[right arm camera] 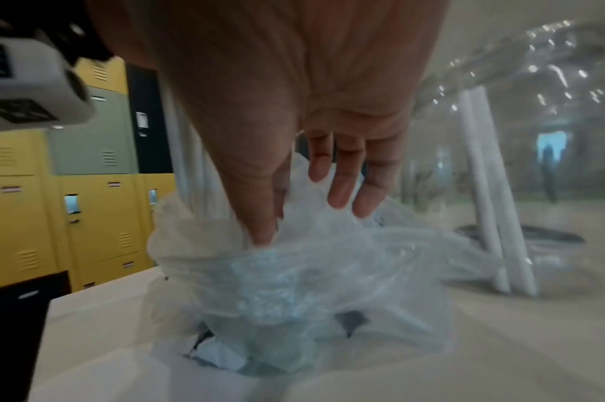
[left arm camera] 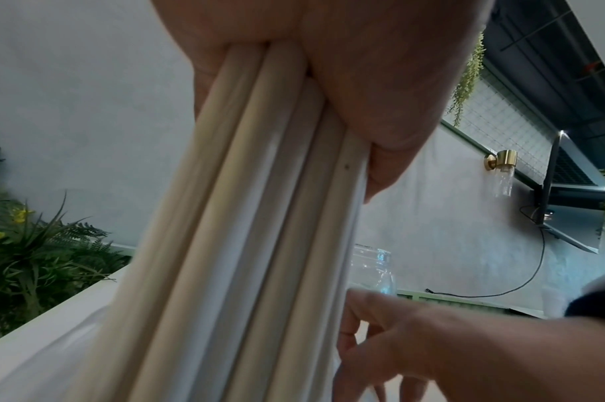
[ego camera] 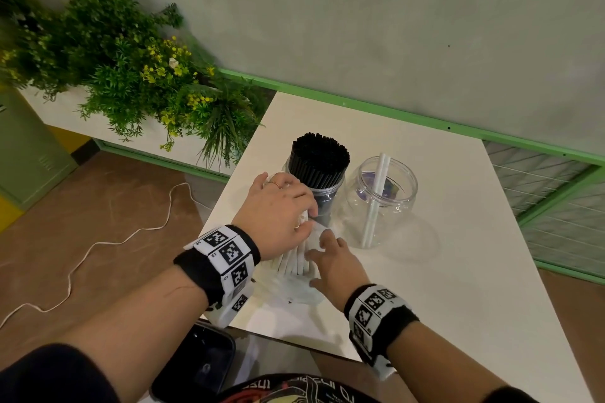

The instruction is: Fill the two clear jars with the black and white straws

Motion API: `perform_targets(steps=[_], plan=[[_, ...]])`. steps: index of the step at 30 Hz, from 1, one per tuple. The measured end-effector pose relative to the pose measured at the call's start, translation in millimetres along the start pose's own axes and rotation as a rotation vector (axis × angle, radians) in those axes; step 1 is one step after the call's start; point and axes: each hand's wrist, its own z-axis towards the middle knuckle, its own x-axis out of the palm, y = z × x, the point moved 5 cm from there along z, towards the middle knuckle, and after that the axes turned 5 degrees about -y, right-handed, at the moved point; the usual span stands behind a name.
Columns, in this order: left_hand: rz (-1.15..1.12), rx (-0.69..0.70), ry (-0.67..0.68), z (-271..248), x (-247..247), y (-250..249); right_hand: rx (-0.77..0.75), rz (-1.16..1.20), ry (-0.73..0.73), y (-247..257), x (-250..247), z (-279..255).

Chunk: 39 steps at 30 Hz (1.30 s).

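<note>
On the white table (ego camera: 458, 271) stand two clear jars. The left jar (ego camera: 330, 196) is packed with black straws (ego camera: 320, 157). The right jar (ego camera: 386, 206) holds two white straws (ego camera: 376, 193), also blurred in the right wrist view (right arm camera: 483, 190). My left hand (ego camera: 281, 206) grips a bundle of white straws (ego camera: 294, 260) in front of the black-straw jar; the straws (left arm camera: 259, 217) run down out of its palm. My right hand (ego camera: 330, 255) is beside the bundle's lower end, its straight fingers (right arm camera: 339, 190) touching a crumpled clear plastic bag (right arm camera: 294, 272) that lies on the table.
Green plants (ego camera: 137, 75) fill a planter left of the table. A white cable (ego camera: 98, 245) snakes over the brown floor. A dark phone (ego camera: 196, 360) lies below the table's near edge. A green rail (ego camera: 393, 114) and wall run behind; lockers (right arm camera: 88, 190) show to the left.
</note>
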Motion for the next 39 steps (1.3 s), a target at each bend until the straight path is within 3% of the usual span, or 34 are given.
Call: perform_targets(steps=[1, 5, 13, 16, 18, 20, 22, 25, 27, 33, 37, 39], plan=[[0.0, -0.002, -0.002, 0, 0, 0, 0.059, 0.041, 0.03, -4, 5, 1], [-0.012, -0.002, -0.025, -1, -1, -1, 0.253, 0.239, -0.083, -14, 2, 11], [-0.012, 0.023, -0.033, -5, -1, -3, 0.365, 0.624, -0.362, -76, 2, 14], [-0.005, 0.047, -0.028, -4, -1, -10, 0.369, 0.523, -0.289, -84, 16, 11], [-0.011, 0.049, -0.033, -2, -1, -11, 0.348, 0.383, -0.138, -78, 25, 13], [-0.026, 0.042, -0.024, -1, -1, -9, 0.302, 0.226, -0.084, -74, 23, 14], [-0.019, 0.037, -0.011, -1, 0, -7, 0.195, 0.097, -0.229, -65, 7, 14], [-0.008, 0.031, -0.009, 0, -1, -8, -0.125, 0.066, -0.418, -44, -11, 10], [-0.01, 0.03, -0.006, 1, 0, -9, -0.282, 0.001, -0.34, -34, -3, 6], [-0.012, 0.047, -0.013, 1, 2, -12, -0.141, -0.263, 0.16, -30, 6, 11], [-0.02, 0.043, -0.007, 0, 1, -11, -0.088, -0.14, 0.258, -33, 19, 12], [-0.025, 0.038, -0.009, -1, 0, -10, -0.072, -0.001, 0.209, -37, 22, 11]])
